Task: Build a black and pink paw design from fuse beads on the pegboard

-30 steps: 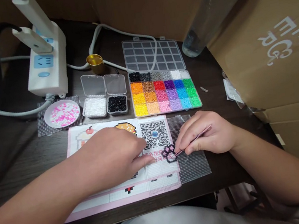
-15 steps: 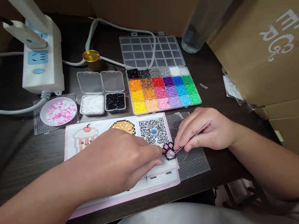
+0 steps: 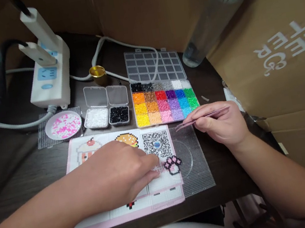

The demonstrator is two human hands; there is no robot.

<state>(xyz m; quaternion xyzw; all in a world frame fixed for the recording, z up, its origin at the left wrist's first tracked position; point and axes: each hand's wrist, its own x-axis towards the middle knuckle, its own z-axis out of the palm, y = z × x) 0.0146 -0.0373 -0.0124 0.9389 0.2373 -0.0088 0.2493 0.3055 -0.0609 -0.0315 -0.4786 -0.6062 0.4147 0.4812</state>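
Note:
My right hand [image 3: 222, 127] grips pink tweezers [image 3: 182, 125], whose tips point left, just above the upper part of a clear pegboard [image 3: 201, 172]. On that board lies a paw made of small fuse beads [image 3: 174, 170], with a black outline, pink toe pads and a partly pink, partly white centre. My left hand [image 3: 127, 169] reaches across a printed pattern sheet [image 3: 72, 153], its index finger and thumb stretched out and slightly apart just left of the paw, with no object visible between them. Its other fingers are curled and mostly hidden.
A sorting box of coloured beads [image 3: 164, 106] stands behind the sheet. To its left are small boxes of white beads [image 3: 96, 118] and black beads [image 3: 119, 114], a dish of pink and white beads [image 3: 49, 128], a gold cup [image 3: 98, 75] and a power strip [image 3: 57, 83]. A bottle [image 3: 204, 26] stands back right.
My right hand lifted the tweezers off the paw, up and to the right. My left fingers moved right to the paw's edge, then drew slightly back left. The camera view tilted.

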